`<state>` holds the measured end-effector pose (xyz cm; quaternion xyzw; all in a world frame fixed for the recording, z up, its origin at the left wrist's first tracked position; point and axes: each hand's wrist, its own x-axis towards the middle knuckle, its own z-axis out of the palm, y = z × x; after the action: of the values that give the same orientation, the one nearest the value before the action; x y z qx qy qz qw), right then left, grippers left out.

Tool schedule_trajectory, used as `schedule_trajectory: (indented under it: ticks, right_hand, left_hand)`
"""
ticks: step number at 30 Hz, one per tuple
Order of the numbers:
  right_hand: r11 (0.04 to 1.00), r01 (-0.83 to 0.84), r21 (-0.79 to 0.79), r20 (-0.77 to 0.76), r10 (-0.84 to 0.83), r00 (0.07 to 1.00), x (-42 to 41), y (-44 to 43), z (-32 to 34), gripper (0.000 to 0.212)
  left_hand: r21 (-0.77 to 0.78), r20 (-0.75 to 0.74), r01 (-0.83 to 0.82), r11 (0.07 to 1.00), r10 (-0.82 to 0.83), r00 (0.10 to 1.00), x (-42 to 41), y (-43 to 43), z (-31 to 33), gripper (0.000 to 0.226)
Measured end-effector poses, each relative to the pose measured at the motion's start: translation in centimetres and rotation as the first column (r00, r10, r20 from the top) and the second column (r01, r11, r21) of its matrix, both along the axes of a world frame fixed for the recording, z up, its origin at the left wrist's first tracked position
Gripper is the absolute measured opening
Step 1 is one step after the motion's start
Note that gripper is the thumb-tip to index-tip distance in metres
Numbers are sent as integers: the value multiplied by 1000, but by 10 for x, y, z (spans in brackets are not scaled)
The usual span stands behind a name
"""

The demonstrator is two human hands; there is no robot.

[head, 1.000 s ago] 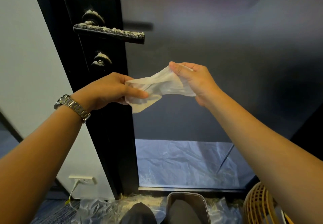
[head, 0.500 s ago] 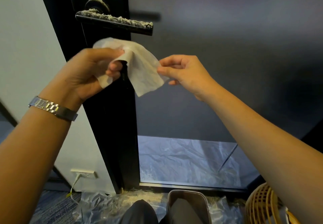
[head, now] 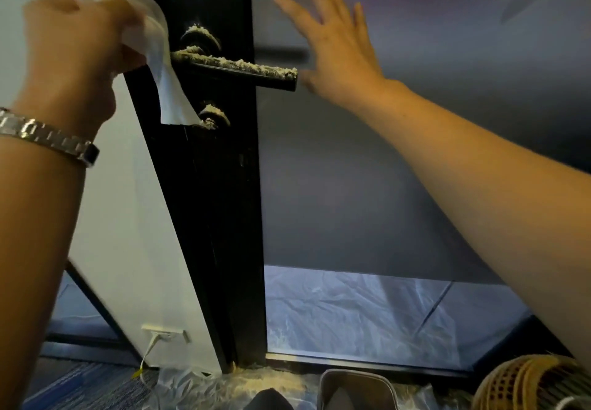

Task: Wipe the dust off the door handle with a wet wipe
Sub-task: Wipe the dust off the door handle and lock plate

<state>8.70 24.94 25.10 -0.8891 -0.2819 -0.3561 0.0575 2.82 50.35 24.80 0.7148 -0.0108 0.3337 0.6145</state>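
Fingers [head: 126,31] of the left hand [head: 73,55] clench the wet wipe [head: 160,58], now lifted beside the dusty door handle [head: 236,66]; the right hand [head: 335,48] has released it, spread open. Wiping can begin.

Blur, overlap and cropped edges

The left hand [head: 73,55] and the top of the wet wipe [head: 153,35] it grips are smeared with blur, and the wipe covers the left end of the door handle [head: 236,66]. Whether the right hand [head: 335,48] touches the dark panel [head: 415,154] cannot be told. The bottom edge cuts off the wicker basket [head: 527,384] and grey bin [head: 358,387].
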Motion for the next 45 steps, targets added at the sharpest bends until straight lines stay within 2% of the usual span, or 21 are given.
schedule_trajectory:
  ticks: [2,5,9,16,21,25,28,34,35,37,38,40,41,45]
  right_hand:
    - [987,87,-134,36,-83,996,8,4,1,100]
    - [958,188,-219,107,-168,980,13,13,-4,118]
    - [946,247,-209,170,-213,962,19,17,-11,126]
    - [950,258,-175,201,-222,954,24,22,-18,132]
    - [955,244,-168,186,-212,959,24,23,-19,134]
    - [959,237,-158,159,-212,964,20,24,-19,136]
    - [956,241,-167,151,-216,965,17,25,-19,137]
    - [926,306,-220,251,-250,935,19,35,-6,145]
    - [930,299,-215,275,-236,932,21,37,-4,138]
    - [952,239,-190,315,-171,933,24,40,-3,105]
    - [954,236,-183,328,-168,930,26,40,-4,103]
    - [932,291,-216,341,-207,917,25,41,-5,128]
    - [926,305,-222,352,-215,911,24,42,-6,132]
    - [926,285,-246,297,-208,932,21,44,-5,150]
  left_hand:
    - [97,72,-99,990,92,993,-4,-16,4,16]
    - [287,126,-173,942,142,982,-9,-32,7,24]
    - [457,70,-207,865,197,978,5,-34,13,15]
    - [627,148,-313,714,285,947,16,-49,19,30]
    - [603,95,-318,732,330,939,19,-41,22,27]
    - [669,179,-312,675,260,949,16,-54,17,33]
    - [622,136,-290,727,265,955,15,-49,17,31]
    - [681,170,-277,678,221,960,14,-56,17,30]
    - [658,162,-285,697,238,958,15,-54,19,29]
    - [604,149,-310,735,278,949,15,-50,20,28]
    - [605,161,-318,730,279,947,15,-50,20,27]
    - [656,188,-302,692,238,953,16,-53,20,27]
    - [679,174,-277,680,217,961,17,-54,21,28]
    - [636,91,-260,727,264,960,17,-42,27,28]
